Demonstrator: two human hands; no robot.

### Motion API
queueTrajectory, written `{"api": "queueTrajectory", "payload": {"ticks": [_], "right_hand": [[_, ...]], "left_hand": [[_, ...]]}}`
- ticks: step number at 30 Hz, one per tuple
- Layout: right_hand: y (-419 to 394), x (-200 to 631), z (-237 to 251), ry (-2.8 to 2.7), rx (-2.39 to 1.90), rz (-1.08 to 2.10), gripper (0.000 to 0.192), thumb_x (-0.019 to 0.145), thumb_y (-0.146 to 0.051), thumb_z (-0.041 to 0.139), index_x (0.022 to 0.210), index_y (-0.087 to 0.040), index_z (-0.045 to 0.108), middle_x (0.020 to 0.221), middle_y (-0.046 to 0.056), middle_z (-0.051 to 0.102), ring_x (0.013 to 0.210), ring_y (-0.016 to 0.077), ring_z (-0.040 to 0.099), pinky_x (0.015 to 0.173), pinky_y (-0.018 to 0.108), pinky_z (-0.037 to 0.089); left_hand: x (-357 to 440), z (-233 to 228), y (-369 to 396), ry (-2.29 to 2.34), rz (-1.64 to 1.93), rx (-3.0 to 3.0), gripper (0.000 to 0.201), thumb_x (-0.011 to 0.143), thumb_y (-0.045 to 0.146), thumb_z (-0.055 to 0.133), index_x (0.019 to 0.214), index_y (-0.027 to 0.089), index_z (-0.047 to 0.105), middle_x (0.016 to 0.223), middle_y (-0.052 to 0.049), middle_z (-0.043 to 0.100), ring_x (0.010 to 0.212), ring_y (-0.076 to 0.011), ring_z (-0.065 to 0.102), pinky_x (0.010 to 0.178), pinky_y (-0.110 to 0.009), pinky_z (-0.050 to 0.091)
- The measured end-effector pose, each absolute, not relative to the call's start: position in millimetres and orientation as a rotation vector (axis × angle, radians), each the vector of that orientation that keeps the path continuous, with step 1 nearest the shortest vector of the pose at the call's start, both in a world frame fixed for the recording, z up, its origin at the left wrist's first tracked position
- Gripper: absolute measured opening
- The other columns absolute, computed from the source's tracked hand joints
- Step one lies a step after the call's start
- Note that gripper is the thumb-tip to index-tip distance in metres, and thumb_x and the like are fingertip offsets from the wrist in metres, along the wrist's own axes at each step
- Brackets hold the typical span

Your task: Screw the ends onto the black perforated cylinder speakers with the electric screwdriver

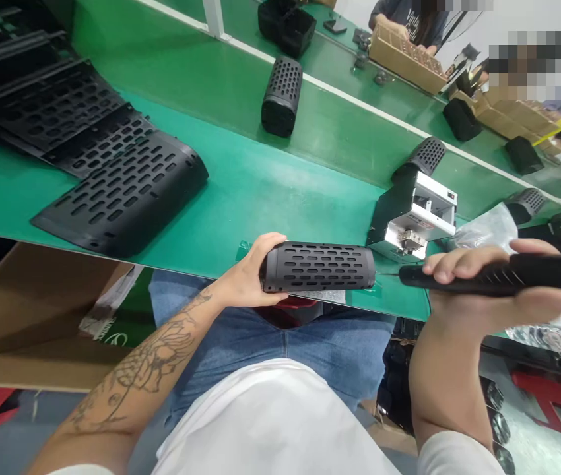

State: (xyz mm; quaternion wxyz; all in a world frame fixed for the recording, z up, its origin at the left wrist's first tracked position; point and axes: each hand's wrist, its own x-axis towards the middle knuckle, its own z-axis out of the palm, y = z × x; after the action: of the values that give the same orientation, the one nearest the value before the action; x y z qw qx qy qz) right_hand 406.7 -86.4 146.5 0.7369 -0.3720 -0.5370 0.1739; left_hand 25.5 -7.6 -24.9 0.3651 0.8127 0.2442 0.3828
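My left hand (251, 274) grips the left end of a black perforated cylinder shell (320, 266), held level at the near edge of the green bench (241, 191). My right hand (483, 284) is wrapped around a black electric screwdriver (503, 274). The screwdriver lies horizontal, and its thin bit points left at the cylinder's right end. The bit tip sits right at that end; whether it touches is unclear.
A stack of flat black perforated panels (112, 185) lies at the left. A white and black screw feeder (412, 218) stands just behind the cylinder. More perforated cylinders (282, 95) sit on the conveyor. Another person works over cardboard boxes (404, 56) at the far side.
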Motion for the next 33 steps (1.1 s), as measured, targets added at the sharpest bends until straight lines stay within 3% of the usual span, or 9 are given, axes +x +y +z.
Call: {"api": "queueTrajectory", "payload": {"ticks": [6,9,13,18,23,27,33], "right_hand": [[-104.4,327.7,146.4,-1.351,-0.615,0.764,0.08,0.108,-0.102,0.068,0.149,-0.035,0.087,0.076,-0.001,0.078,0.049,0.0208,0.065,0.053,0.042,0.065],[-92.5,308.4,139.6,-1.37,-0.581,0.758,0.071,0.112,-0.094,0.07,0.144,-0.033,0.089,0.075,-0.002,0.078,0.048,0.0195,0.064,0.052,0.039,0.064],[-80.1,298.2,134.6,-1.357,-0.627,0.713,0.054,0.109,-0.082,0.087,0.129,-0.033,0.089,0.071,-0.005,0.077,0.046,0.0179,0.066,0.051,0.035,0.065],[-78.0,295.0,135.3,-1.362,-0.631,0.756,0.05,0.105,-0.08,0.094,0.114,-0.031,0.088,0.068,-0.006,0.076,0.043,0.0161,0.065,0.048,0.031,0.064],[-75.2,297.7,130.5,-1.442,-0.565,0.854,0.053,0.108,-0.082,0.088,0.124,-0.032,0.092,0.068,-0.005,0.077,0.044,0.0163,0.066,0.049,0.031,0.066],[-73.8,299.8,121.8,-1.444,-0.51,0.906,0.058,0.104,-0.086,0.09,0.128,-0.034,0.093,0.065,-0.006,0.074,0.04,0.0152,0.058,0.046,0.032,0.064],[-76.4,308.1,109.6,-1.441,-0.563,0.941,0.047,0.103,-0.079,0.096,0.126,-0.038,0.091,0.067,-0.006,0.074,0.042,0.0163,0.059,0.049,0.033,0.064]], "left_hand": [[29.2,-30.7,-6.3,0.619,1.022,2.057,0.125,0.086,0.033,0.11,0.191,0.037,0.042,0.184,-0.02,0.059,0.173,-0.049,0.065,0.144,-0.069,0.061],[30.4,-32.2,-5.4,0.593,1.028,2.046,0.124,0.086,0.035,0.111,0.191,0.035,0.043,0.185,-0.021,0.058,0.173,-0.0489,0.065,0.145,-0.068,0.061],[32.4,-30.9,-4.9,0.549,1.067,2.029,0.119,0.088,0.037,0.11,0.189,0.033,0.046,0.181,-0.02,0.061,0.17,-0.0473,0.068,0.144,-0.066,0.062],[34.4,-27.3,-6.5,0.588,1.041,1.998,0.116,0.086,0.038,0.112,0.184,0.032,0.052,0.178,-0.019,0.065,0.167,-0.0456,0.07,0.143,-0.064,0.063],[34.9,-25.8,-7.8,0.611,1.028,2.004,0.117,0.084,0.039,0.113,0.183,0.033,0.051,0.178,-0.018,0.066,0.167,-0.0454,0.071,0.142,-0.063,0.065],[35.4,-24.5,-8.3,0.611,1.035,2.014,0.117,0.082,0.034,0.112,0.182,0.033,0.051,0.176,-0.018,0.067,0.165,-0.0451,0.072,0.141,-0.062,0.065],[34.7,-24.3,-7.7,0.614,1.054,2.019,0.117,0.083,0.037,0.113,0.182,0.032,0.052,0.175,-0.018,0.068,0.164,-0.0452,0.073,0.139,-0.062,0.067]]}}
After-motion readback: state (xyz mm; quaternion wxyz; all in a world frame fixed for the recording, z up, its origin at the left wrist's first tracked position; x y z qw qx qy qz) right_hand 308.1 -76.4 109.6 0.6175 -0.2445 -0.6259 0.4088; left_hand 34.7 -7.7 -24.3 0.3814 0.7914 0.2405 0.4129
